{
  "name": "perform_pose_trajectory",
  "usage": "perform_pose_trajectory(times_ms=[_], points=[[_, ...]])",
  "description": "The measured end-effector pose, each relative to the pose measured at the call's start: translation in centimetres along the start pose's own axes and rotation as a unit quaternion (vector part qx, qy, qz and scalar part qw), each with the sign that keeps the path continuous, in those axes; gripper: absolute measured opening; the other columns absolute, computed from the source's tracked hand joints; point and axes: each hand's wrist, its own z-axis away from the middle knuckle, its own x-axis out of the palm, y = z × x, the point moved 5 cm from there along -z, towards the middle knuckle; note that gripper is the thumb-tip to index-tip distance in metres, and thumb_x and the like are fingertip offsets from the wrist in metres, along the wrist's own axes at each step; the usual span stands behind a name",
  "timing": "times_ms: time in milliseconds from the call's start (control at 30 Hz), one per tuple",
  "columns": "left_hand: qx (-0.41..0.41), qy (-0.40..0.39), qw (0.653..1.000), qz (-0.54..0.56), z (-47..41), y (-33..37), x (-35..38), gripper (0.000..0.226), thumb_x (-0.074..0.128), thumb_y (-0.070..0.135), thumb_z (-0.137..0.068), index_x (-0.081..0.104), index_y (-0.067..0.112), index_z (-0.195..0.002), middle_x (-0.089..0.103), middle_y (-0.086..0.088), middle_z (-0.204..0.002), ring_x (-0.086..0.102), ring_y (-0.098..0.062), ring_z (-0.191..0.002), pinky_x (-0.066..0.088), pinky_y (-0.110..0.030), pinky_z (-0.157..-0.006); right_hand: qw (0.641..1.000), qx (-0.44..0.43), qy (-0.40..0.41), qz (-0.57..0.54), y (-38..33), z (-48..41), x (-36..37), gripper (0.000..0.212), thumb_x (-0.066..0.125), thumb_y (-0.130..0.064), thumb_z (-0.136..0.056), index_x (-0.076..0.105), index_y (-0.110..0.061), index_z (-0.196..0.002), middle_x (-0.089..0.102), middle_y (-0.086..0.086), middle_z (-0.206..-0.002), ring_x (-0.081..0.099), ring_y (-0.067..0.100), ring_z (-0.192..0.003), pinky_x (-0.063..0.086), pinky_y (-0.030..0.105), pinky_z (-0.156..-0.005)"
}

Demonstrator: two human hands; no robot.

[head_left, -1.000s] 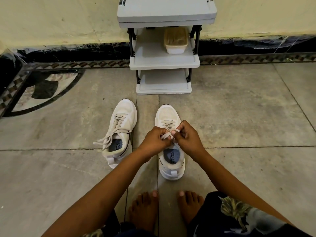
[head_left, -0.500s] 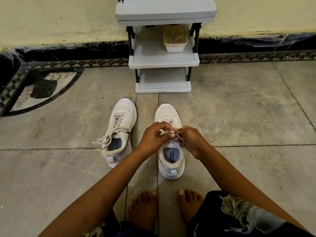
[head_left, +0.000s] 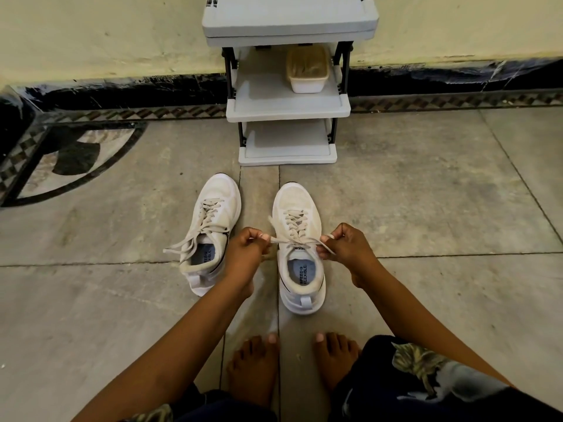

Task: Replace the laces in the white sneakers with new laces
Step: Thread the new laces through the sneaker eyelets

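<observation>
Early, I judge | left hand (head_left: 246, 254) and right hand (head_left: 344, 248) each pinch an end of old lace (head_left: 294, 240) over one sneaker (head_left: 300, 272) | other sneaker (head_left: 213, 226) laced too; unthreading, relacing remain.

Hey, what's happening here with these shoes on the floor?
A barefoot person pinches one lace end in each hand, left hand and right hand, stretching the lace sideways above the right white sneaker. It is untied but still threaded through the eyelets. The left white sneaker sits beside it, laces loose, also threaded.
</observation>
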Motion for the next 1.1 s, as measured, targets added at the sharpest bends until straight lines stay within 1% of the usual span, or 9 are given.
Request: perform_pose_trajectory(times_ms=[167,300,400,467,533,633,733,900,1100], points=[[-0.105,0.01,0.983,0.153,0.8,-0.2,0.7,0.025,0.045,0.002,-0.096,0.045,0.015,-0.074,0.064,-0.005,-0.079,0.058,-0.01,-0.059,0.047,-0.013,-0.044,0.999,-0.017,0.026,0.034,0.3,0.2,-0.2,0.029,0.054,0.002,-0.09,0.039,-0.01,-0.068,0.058,0.018,-0.077,0.062,0.017,-0.059,0.054,0.024,-0.06],[-0.138,0.008,0.97,0.201,1.0,-0.2,1.0,0.024,0.041,0.0,-0.096,0.044,0.013,-0.076,0.064,-0.005,-0.073,0.054,-0.001,-0.038,0.044,-0.013,-0.04,0.998,-0.023,0.049,0.041,0.4,0.4,-0.5,0.031,0.055,0.004,-0.089,0.038,-0.01,-0.066,0.056,0.02,-0.083,0.059,0.019,-0.061,0.054,0.024,-0.057],[-0.155,0.014,0.969,0.193,0.8,-0.3,0.8,0.023,0.039,-0.002,-0.095,0.046,0.008,-0.076,0.059,-0.005,-0.056,0.051,-0.002,-0.033,0.045,-0.013,-0.038,0.997,-0.021,0.064,0.041,0.5,0.4,-0.8,0.031,0.055,0.005,-0.088,0.039,-0.009,-0.066,0.055,0.017,-0.077,0.058,0.019,-0.06,0.054,0.025,-0.055],[-0.158,0.022,0.97,0.186,0.7,-0.2,0.6,0.022,0.038,-0.002,-0.096,0.045,0.008,-0.077,0.054,-0.008,-0.064,0.05,-0.002,-0.033,0.045,-0.013,-0.038,0.997,-0.02,0.069,0.038,0.4,0.3,-0.9,0.031,0.054,0.005,-0.089,0.039,-0.009,-0.066,0.054,0.014,-0.073,0.058,0.017,-0.059,0.052,0.02,-0.049],[-0.153,0.029,0.971,0.183,0.5,0.1,0.5,0.023,0.037,-0.001,-0.096,0.043,0.009,-0.077,0.052,-0.008,-0.069,0.05,-0.003,-0.034,0.045,-0.014,-0.038,0.996,-0.026,0.074,0.037,0.4,0.3,-1.0,0.031,0.054,0.006,-0.089,0.039,-0.009,-0.066,0.054,0.013,-0.071,0.057,0.016,-0.058,0.051,0.022,-0.05],[-0.142,0.042,0.975,0.167,0.3,0.3,0.3,0.025,0.037,0.001,-0.097,0.041,0.013,-0.076,0.054,-0.007,-0.071,0.05,-0.008,-0.046,0.045,-0.014,-0.038,0.995,-0.043,0.084,0.045,0.3,0.2,-1.0,0.031,0.055,0.007,-0.088,0.04,-0.009,-0.066,0.056,0.018,-0.078,0.057,0.017,-0.059,0.05,0.026,-0.055],[-0.138,0.046,0.978,0.148,0.2,0.4,0.3,0.026,0.038,0.001,-0.097,0.041,0.014,-0.075,0.053,-0.006,-0.07,0.045,-0.011,-0.054,0.044,-0.013,-0.038,0.994,-0.045,0.086,0.045,0.3,0.1,-1.0,0.031,0.055,0.007,-0.087,0.04,-0.009,-0.066,0.056,0.021,-0.081,0.057,0.017,-0.058,0.05,0.022,-0.05],[-0.137,0.049,0.981,0.129,0.2,0.4,0.2,0.027,0.04,0.001,-0.097,0.041,0.013,-0.073,0.053,-0.007,-0.069,0.044,-0.012,-0.054,0.043,-0.012,-0.037,0.995,-0.043,0.082,0.026,0.3,-0.2,-1.2,0.031,0.056,0.008,-0.087,0.041,-0.008,-0.066,0.057,0.019,-0.078,0.057,0.016,-0.055,0.048,0.015,-0.042],[-0.136,0.057,0.981,0.123,0.1,0.4,-0.1,0.027,0.041,0.0,-0.096,0.041,0.014,-0.073,0.055,-0.007,-0.069,0.043,-0.012,-0.053,0.043,-0.012,-0.037,0.994,-0.044,0.091,0.044,0.2,-0.1,-1.2,0.03,0.057,0.006,-0.087,0.042,-0.008,-0.065,0.056,0.013,-0.069,0.058,0.017,-0.056,0.051,0.02,-0.048]])
